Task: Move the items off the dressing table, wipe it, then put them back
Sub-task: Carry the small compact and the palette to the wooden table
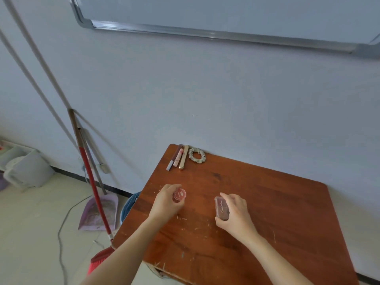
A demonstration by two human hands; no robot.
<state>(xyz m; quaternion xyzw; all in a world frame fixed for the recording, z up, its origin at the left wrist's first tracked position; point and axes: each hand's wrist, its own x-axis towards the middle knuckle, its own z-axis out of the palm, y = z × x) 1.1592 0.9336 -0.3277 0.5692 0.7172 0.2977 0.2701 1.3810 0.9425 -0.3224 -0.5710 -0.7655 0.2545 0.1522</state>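
Observation:
The brown wooden dressing table (267, 202) stands against the wall. My left hand (166, 203) grips a small round red compact (179, 195) over the table's left part. My right hand (234, 214) holds a brown rectangular eyeshadow palette (221, 208) with gold script near the table's middle. At the far left corner lie three slim cosmetic sticks side by side: a dark one with a grey tip (174, 158), a pink one (178, 157) and a gold one (183, 157). A grey-green scrunchie (197, 154) lies just right of them.
A red-handled broom (93, 186) and a lilac dustpan (99, 211) lean by the wall left of the table. A blue cloth (128, 204) shows at the table's left edge. A grey cable (61, 233) runs over the floor. White bins (24, 167) stand far left.

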